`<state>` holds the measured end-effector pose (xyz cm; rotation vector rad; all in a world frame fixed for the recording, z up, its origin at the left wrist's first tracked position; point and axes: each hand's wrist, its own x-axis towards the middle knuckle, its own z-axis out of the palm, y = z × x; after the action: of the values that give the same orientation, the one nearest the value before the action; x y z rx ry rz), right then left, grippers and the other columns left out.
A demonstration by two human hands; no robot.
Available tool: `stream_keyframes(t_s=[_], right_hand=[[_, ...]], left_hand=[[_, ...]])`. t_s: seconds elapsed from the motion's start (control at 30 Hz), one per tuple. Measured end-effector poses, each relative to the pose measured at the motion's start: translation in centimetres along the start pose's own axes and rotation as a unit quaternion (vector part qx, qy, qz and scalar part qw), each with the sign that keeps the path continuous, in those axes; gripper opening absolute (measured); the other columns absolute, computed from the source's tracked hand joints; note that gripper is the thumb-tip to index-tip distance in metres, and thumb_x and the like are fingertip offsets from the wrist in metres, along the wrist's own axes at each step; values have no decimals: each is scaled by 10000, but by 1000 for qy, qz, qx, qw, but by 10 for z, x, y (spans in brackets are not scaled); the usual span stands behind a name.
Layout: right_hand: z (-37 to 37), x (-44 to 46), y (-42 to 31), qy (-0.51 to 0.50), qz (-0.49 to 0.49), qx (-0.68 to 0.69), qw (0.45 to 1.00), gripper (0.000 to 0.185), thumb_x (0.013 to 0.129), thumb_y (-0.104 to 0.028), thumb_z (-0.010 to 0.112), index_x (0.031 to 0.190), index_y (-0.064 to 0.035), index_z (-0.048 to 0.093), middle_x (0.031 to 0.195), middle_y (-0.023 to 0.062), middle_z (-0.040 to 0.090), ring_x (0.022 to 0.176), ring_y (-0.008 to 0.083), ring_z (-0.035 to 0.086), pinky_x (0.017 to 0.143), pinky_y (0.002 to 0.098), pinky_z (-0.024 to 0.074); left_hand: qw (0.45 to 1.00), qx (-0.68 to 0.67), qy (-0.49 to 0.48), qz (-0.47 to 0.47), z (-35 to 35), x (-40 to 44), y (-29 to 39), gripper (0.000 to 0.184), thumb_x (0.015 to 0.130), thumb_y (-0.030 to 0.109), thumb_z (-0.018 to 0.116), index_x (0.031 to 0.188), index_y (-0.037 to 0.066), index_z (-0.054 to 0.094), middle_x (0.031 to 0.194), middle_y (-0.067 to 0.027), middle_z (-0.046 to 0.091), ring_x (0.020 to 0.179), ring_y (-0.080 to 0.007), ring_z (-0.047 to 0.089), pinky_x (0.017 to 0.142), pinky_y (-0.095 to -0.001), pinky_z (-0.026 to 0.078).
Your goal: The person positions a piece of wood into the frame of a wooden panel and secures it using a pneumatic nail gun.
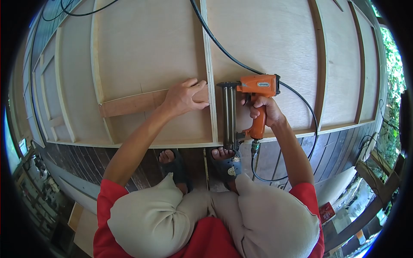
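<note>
The right hand grips the orange nail gun, its nose near the long batten, while the left hand clamps the crosspiece just across it, so an overshooting nail could pierce those close fingers.

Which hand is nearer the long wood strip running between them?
Left. Left hand has fingertips at the strip; right hand is farther off, across it, gripping the orange nailer.
</note>
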<state>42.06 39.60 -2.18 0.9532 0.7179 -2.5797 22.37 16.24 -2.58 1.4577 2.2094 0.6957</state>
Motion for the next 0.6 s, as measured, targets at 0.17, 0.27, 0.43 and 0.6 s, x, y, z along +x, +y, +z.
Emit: stream_keyframes(t_s=[0.17, 0.27, 0.43, 0.6], right_hand=[[-1, 1, 2, 6, -3, -16, 1000, 462, 676, -105, 523, 1119, 25, 514, 971, 123, 626, 469, 89, 435, 492, 250, 425], [-2, 2, 3, -2, -5, -16, 1000, 462, 676, -105, 524, 1119, 25, 515, 969, 123, 628, 468, 89, 435, 490, 251, 425], [-1, 2, 2, -1, -5, -17, 1000, 458, 679, -106, 523, 1117, 25, 517, 969, 123, 629, 468, 89, 434, 494, 253, 426], [-2, 2, 2, -7, -4, -25, 1000, 459, 681, -108, 524, 1122, 22, 515, 975, 124, 628, 469, 88, 431, 497, 252, 423]], left_hand=[[1000, 2, -3, 1, 1, 0, -1, 579, 621, 320, 783, 1103, 54, 606, 852, -80, 563, 756, -250, 602, 648, -364, 516], [1000, 0, -2, 2, 1, 0, -1, 577, 622, 317, 783, 1103, 54, 606, 850, -80, 563, 756, -252, 601, 647, -365, 514], [1000, -2, 12, 12, 2, -1, 0, 577, 620, 313, 786, 1103, 54, 605, 848, -81, 561, 757, -254, 600, 648, -367, 511], [1000, 0, 5, 11, 1, 0, 0, 584, 616, 313, 790, 1106, 57, 603, 852, -83, 559, 757, -253, 599, 649, -367, 512]])
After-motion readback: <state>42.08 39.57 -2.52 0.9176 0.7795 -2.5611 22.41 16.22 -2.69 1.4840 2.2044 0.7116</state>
